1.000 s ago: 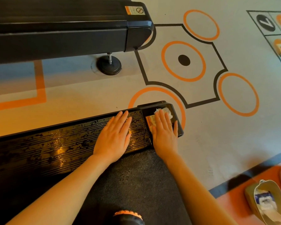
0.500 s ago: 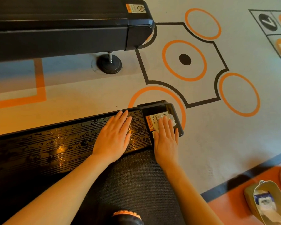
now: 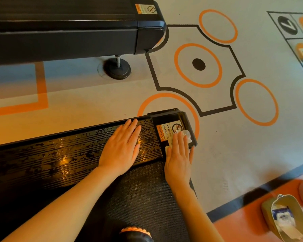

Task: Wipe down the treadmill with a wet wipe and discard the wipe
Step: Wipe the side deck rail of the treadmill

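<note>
Compared with one second ago, the right hand (image 3: 178, 158) has slid back toward the person, so the warning sticker (image 3: 166, 132) on the end cap of the treadmill (image 3: 59, 154) is now uncovered. Its fingers are straight and flat; they press the white wet wipe (image 3: 186, 135) onto the end cap, beside the sticker, and grip nothing. The wipe shows past the fingertips and at the thumb side. The left hand (image 3: 121, 149) has not moved: it lies flat with straight fingers on the shiny ribbed side rail and holds nothing. On the floor (image 3: 234, 154) at the lower right stands a wipe packet (image 3: 283, 219), well apart from the hands. A second treadmill (image 3: 77, 32) stands further away.
</note>
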A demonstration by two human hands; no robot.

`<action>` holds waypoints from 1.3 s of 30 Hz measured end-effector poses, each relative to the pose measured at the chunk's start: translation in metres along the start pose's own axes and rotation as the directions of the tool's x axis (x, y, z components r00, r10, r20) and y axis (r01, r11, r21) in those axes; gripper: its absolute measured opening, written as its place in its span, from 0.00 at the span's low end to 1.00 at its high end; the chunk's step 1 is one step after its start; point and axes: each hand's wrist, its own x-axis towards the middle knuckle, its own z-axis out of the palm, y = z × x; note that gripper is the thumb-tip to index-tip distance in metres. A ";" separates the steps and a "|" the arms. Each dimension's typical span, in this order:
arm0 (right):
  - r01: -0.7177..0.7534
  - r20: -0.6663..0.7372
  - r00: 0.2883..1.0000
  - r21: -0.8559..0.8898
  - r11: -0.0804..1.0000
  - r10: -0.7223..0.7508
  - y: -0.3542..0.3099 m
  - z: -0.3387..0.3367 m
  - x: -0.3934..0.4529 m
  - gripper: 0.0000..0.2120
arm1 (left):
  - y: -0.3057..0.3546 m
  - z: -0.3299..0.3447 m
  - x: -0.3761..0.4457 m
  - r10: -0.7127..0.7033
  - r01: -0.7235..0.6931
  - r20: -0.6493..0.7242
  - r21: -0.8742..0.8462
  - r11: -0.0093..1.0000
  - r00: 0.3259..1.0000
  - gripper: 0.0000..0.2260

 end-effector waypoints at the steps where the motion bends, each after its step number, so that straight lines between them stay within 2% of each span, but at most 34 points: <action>1: 0.006 0.010 1.000 -0.008 1.000 -0.006 0.002 0.000 0.003 0.25 | 0.000 0.000 0.000 0.001 -0.001 0.001 0.001 1.000 1.000 0.27; 6: 0.078 0.106 0.992 -0.048 0.996 -0.072 0.008 -0.015 0.061 0.26 | 0.000 0.000 0.000 0.007 -0.007 -0.003 -0.014 1.000 1.000 0.26; 10: 0.081 0.155 0.985 -0.040 0.996 -0.074 0.012 -0.022 0.097 0.26 | -0.001 0.000 -0.001 0.009 -0.009 -0.003 -0.016 1.000 1.000 0.26; 17: -0.043 0.035 0.999 0.036 0.998 0.042 0.017 -0.017 0.035 0.27 | -0.001 0.001 0.000 0.009 -0.009 -0.005 0.002 1.000 1.000 0.26; 21: -0.018 0.048 0.999 0.004 1.000 0.018 0.028 -0.019 0.021 0.27 | -0.001 0.002 -0.001 0.004 -0.004 -0.006 0.007 1.000 1.000 0.26; 29: 0.045 0.160 0.986 0.020 0.999 -0.048 0.028 -0.022 0.077 0.26 | -0.001 0.003 0.000 0.001 -0.001 -0.004 -0.010 1.000 1.000 0.27; 31: 0.017 0.124 0.992 0.038 0.999 -0.022 0.027 -0.021 0.072 0.26 | -0.001 0.003 -0.001 0.001 -0.001 -0.007 -0.008 1.000 1.000 0.27; 36: -0.205 -0.054 0.976 0.118 0.972 0.212 0.016 -0.008 0.027 0.26 | -0.001 0.004 0.000 0.004 -0.004 -0.015 0.005 1.000 1.000 0.27; 39: -0.211 -0.135 0.964 0.127 0.969 0.228 -0.001 0.007 -0.002 0.26 | -0.001 0.004 -0.001 0.006 -0.006 -0.017 0.013 1.000 1.000 0.27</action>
